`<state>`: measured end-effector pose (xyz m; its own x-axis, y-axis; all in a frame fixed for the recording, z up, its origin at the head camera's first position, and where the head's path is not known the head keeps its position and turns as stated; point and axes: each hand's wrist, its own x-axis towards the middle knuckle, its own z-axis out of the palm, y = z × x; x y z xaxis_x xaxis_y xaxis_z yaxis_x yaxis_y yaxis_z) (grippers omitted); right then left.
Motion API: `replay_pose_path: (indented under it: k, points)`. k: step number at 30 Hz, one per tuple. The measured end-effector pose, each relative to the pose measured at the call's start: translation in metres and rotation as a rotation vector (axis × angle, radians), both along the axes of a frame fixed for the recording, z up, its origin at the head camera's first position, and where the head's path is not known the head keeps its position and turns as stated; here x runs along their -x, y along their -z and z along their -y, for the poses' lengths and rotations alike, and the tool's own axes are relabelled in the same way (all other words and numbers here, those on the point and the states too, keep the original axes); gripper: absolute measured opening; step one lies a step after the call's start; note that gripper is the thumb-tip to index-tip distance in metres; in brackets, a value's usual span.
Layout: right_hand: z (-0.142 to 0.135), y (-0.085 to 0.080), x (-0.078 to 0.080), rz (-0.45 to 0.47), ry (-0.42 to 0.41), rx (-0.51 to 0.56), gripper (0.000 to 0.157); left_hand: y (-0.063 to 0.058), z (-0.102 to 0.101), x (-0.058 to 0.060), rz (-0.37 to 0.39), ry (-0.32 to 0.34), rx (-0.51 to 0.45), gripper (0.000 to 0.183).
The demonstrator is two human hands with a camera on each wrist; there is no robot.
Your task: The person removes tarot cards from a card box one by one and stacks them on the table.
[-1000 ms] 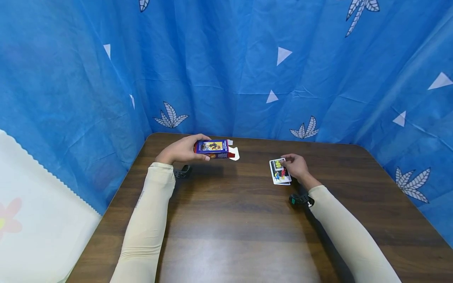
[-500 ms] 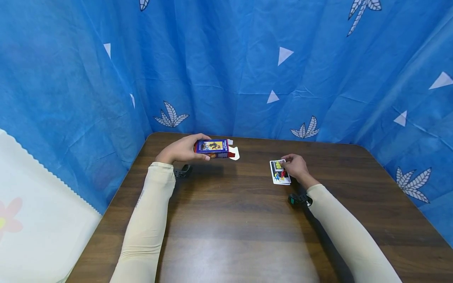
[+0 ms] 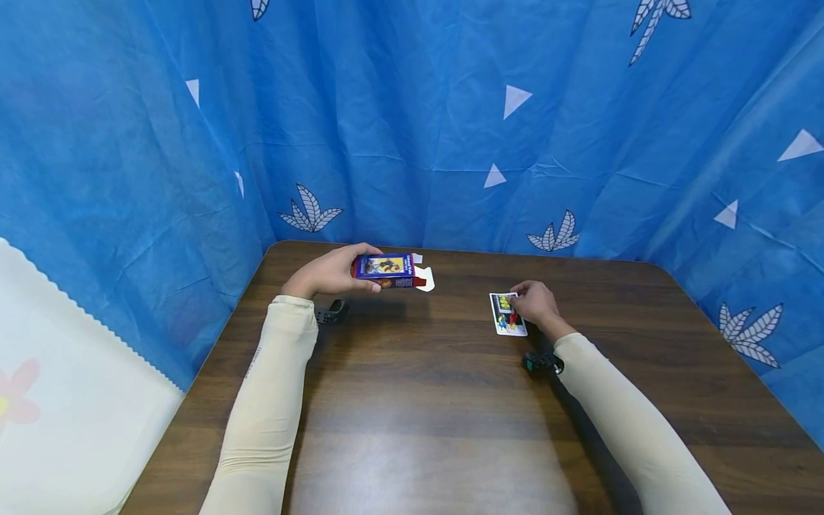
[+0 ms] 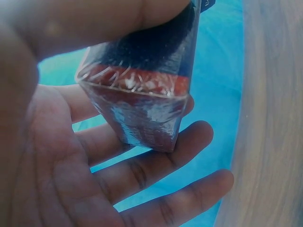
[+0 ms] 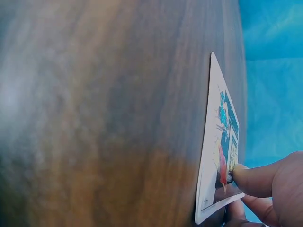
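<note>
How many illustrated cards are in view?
1: an illustrated card, pinched by the right hand, right of the open box in the head view. Others may be hidden beneath it or inside that box, which the left hand holds.

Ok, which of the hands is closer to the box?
Left. The left hand grips the box at one end; the right hand is apart from it, off to the right, pinching a card.

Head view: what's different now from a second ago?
The card in the right hand turned slightly clockwise, and the edge peeking out beneath it no longer shows; the right wrist shifted slightly left. Nothing was newly gripped or released. The left hand still holds the open box.
</note>
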<state>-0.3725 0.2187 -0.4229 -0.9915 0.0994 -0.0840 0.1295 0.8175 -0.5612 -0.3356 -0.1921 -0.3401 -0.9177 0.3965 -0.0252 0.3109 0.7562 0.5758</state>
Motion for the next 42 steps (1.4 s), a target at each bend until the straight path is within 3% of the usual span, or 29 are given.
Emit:
replay_pose_path:
  k: [12, 15, 18, 21, 24, 27, 30, 35, 42]
  points:
    - [-0.001, 0.0, -0.001, -0.008, -0.003, -0.061, 0.031, -0.001, -0.002, 0.001, -0.001, 0.007, -0.001, 0.081]
    - [0.003, -0.001, -0.003, -0.072, -0.03, -0.104, 0.034, -0.001, -0.002, 0.001, -0.001, 0.009, 0.004, 0.081]
    - [0.018, -0.008, -0.007, -0.194, -0.093, -0.098, 0.035, -0.002, -0.002, 0.001, -0.003, 0.007, 0.009, 0.082]
    - [0.045, -0.022, -0.013, -0.304, -0.191, 0.023, 0.03, -0.002, -0.002, 0.001, -0.008, 0.008, 0.011, 0.081]
    - [0.077, -0.038, -0.022, -0.361, -0.294, 0.23, 0.027, -0.003, -0.003, 0.001, -0.016, 0.011, 0.014, 0.08]
    - [0.107, -0.051, -0.027, -0.316, -0.331, 0.49, 0.028, -0.004, -0.003, 0.001, -0.022, 0.007, 0.015, 0.078]
    - [0.129, -0.057, -0.027, -0.161, -0.295, 0.687, 0.029, -0.003, -0.005, 0.001, -0.022, 0.008, 0.014, 0.078]
    - [0.147, -0.055, -0.026, 0.075, -0.249, 0.699, 0.035, 0.001, -0.007, 0.002, -0.024, 0.027, 0.006, 0.082]
    - [0.159, -0.052, -0.028, 0.2, -0.238, 0.738, 0.029, 0.0, -0.006, -0.003, -0.034, 0.023, 0.0, 0.079]
